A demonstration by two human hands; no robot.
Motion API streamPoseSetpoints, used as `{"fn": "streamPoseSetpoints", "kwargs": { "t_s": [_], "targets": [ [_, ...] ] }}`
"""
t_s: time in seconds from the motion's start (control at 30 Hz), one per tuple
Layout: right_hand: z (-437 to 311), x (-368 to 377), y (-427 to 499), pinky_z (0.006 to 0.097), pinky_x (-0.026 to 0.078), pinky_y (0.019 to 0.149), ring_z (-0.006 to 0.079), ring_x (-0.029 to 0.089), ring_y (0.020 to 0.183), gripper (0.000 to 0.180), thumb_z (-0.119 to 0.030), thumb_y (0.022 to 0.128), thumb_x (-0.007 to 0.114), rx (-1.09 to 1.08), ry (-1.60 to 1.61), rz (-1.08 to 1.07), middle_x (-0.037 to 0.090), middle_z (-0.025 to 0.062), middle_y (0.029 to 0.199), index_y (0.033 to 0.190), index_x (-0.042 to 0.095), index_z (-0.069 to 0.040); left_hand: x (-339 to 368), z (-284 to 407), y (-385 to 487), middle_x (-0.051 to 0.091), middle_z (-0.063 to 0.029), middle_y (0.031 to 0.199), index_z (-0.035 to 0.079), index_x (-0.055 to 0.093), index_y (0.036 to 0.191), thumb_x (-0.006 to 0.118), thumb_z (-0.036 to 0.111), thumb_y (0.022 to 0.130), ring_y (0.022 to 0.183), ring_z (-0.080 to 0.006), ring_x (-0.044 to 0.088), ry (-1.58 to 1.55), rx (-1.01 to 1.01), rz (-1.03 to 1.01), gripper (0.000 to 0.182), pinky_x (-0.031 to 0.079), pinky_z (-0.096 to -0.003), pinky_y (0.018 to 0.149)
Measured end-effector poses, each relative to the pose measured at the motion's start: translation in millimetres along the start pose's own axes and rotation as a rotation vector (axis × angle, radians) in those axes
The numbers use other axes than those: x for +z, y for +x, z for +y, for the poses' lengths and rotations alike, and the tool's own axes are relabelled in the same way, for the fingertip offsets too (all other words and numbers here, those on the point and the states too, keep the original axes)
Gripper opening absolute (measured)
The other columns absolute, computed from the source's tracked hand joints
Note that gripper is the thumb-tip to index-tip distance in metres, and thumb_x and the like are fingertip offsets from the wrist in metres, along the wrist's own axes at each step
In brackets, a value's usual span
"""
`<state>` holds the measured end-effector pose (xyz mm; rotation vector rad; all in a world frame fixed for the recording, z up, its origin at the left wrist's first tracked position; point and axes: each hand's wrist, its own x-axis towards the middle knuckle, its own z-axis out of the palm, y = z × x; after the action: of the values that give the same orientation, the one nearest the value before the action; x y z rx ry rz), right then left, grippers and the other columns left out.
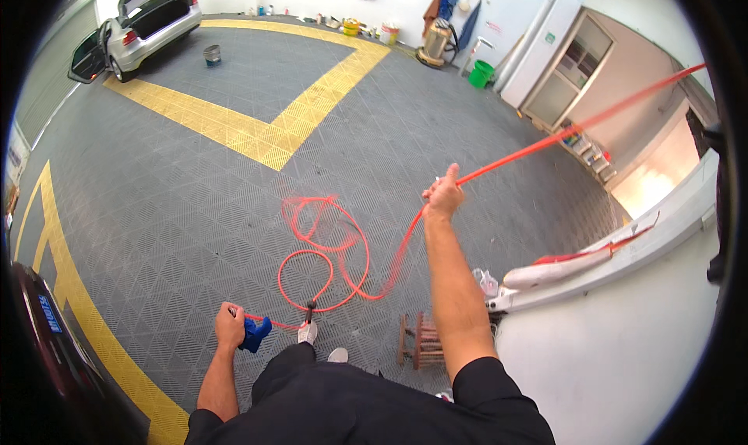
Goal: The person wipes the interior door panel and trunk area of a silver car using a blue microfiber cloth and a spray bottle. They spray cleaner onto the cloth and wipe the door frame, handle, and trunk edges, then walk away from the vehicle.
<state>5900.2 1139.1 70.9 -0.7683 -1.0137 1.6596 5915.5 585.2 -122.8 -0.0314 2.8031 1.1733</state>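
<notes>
My right hand (444,195) grips a red hose (514,155), raised ahead of me. From that fist the hose runs taut to the upper right; its other side drops, blurred, into loose loops on the floor. My left hand (229,326), low at the left, is closed around something mostly hidden by the fingers. A blue item (254,335), whose exact kind I cannot tell, shows beside that fist, and a thin red length of hose reaches it. A black hose coupling (310,312) lies in line near my shoe (307,332).
A wooden stool (422,341) stands by the white wall at right. A dark car (58,328) borders the lower left. Farther off are a silver car (146,30) with boot and door open, a bucket (212,55), a vacuum cleaner (435,43) and a green bin (481,74).
</notes>
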Motion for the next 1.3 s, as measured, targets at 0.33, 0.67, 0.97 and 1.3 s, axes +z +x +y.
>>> {"fn": "streamPoseSetpoints", "kwargs": {
  "t_s": [0.33,0.67,0.97,1.3],
  "targets": [
    [4.8,-52.1,1.3,0.0315,0.039,0.041,0.0120,0.035,0.040,0.058,-0.048,0.104,0.060,-0.061,-0.211,0.031,0.034,-0.0024,0.051,0.060,0.037,-0.017,4.5,59.3,42.4,0.068,-0.0165,0.076,0.004,0.061,0.095,0.067,0.021,0.096,0.068,-0.0356,0.066,0.084,0.226,-0.079,0.018,0.050,-0.0472,0.064],
    [19.8,-114.5,-40.4,0.0370,0.049,0.055,0.0148,0.046,0.048,0.055,-0.044,0.105,0.060,0.050,-0.109,-0.065,0.040,0.0001,0.052,0.062,0.042,-0.015,31.2,63.4,140.0,0.071,-0.0161,0.081,0.004,0.068,0.096,0.067,0.024,0.094,0.074,-0.0346,0.069,0.104,0.260,-0.181,0.020,0.051,-0.0467,0.067],
    [8.6,-145.0,-90.0,0.0344,0.049,0.054,0.0149,0.047,0.047,0.050,-0.033,0.104,0.063,0.089,-0.384,0.172,0.044,0.0003,0.053,0.061,0.048,-0.013,58.3,77.9,196.4,0.055,0.0007,0.066,-0.001,0.069,0.088,0.072,0.014,0.089,0.059,-0.0071,0.047,-0.183,0.256,-0.545,0.015,0.038,-0.0287,0.052],
    [-41.6,-255.7,-130.3,0.0322,0.052,0.084,0.0140,0.065,0.088,0.032,-0.027,0.098,0.070,-0.065,-0.776,0.329,0.073,0.0057,0.098,0.111,0.067,0.002,98.0,127.2,160.1,0.071,-0.0199,0.078,0.001,0.075,0.094,0.071,0.025,0.088,0.071,-0.0307,0.070,0.111,0.571,-0.836,0.025,0.052,-0.0422,0.066]
  ]
}}
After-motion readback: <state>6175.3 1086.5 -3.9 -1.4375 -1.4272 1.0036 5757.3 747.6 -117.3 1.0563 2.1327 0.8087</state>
